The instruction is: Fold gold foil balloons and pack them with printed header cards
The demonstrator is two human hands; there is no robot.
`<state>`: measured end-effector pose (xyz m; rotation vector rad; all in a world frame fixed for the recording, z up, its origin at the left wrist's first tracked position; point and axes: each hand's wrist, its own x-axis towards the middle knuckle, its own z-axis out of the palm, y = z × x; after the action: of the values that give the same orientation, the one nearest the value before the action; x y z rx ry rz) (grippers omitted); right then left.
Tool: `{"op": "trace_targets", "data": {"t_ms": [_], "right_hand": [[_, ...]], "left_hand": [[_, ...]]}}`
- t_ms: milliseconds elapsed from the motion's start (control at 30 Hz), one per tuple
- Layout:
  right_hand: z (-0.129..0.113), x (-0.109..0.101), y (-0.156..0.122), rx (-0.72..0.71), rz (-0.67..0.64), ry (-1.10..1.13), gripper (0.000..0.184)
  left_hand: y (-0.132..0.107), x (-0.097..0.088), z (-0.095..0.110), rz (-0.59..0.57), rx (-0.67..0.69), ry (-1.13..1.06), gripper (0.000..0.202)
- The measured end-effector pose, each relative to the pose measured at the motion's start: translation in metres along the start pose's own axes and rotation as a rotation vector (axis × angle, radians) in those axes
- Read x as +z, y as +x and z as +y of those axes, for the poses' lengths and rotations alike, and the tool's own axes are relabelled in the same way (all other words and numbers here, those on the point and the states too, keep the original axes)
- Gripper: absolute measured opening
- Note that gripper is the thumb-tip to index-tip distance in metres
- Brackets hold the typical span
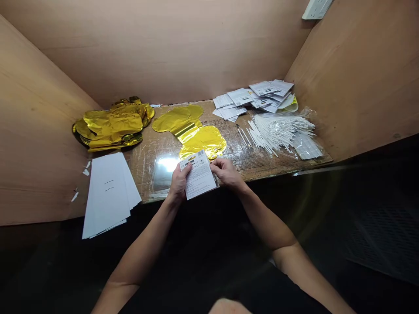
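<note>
My left hand (pixel 179 182) and my right hand (pixel 227 172) hold a white printed packet with a barcode (pixel 199 175) between them, one at each side edge, over the front of the plastic-covered table (pixel 157 170). A flat gold foil balloon (pixel 189 130) lies just beyond the packet, and the packet's far end overlaps it. To the left sits a heap of gold foil balloons (pixel 113 124). Beyond my right hand lie white plastic balloon sticks (pixel 278 133).
A stack of white paper sheets (pixel 109 196) sits at the left, partly overhanging the table's front corner. A pile of printed packets (pixel 252 99) lies at the back right. Plywood walls (pixel 157 48) enclose three sides, with a white wall socket (pixel 317 8) high up at the right.
</note>
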<state>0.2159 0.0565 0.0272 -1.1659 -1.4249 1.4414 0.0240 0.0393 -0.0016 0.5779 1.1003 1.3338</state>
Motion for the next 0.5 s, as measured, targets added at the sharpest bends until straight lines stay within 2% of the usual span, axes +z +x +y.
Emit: {"op": "trace_targets", "data": {"t_ms": [167, 300, 367, 433, 467, 500], "right_hand": [[0.013, -0.001, -0.002, 0.178, 0.004, 0.269, 0.055], [0.027, 0.010, -0.018, 0.280, -0.091, 0.368, 0.055], [0.033, 0.017, -0.029, 0.246, -0.112, 0.322, 0.054], [0.037, 0.020, -0.039, 0.189, -0.085, 0.257, 0.051], [0.038, 0.019, -0.044, 0.171, -0.065, 0.233, 0.050], [0.039, 0.017, -0.047, 0.164, -0.044, 0.216, 0.050]], "left_hand": [[-0.013, 0.003, -0.009, -0.084, -0.015, 0.010, 0.065], [-0.024, 0.002, -0.014, -0.066, 0.156, 0.148, 0.054], [-0.023, -0.007, -0.008, -0.111, 0.241, 0.316, 0.046], [-0.018, -0.027, 0.007, -0.133, 0.286, 0.590, 0.044], [-0.013, -0.040, 0.019, -0.083, 0.301, 0.768, 0.046], [-0.006, -0.056, 0.031, 0.018, 0.310, 0.962, 0.049]]}}
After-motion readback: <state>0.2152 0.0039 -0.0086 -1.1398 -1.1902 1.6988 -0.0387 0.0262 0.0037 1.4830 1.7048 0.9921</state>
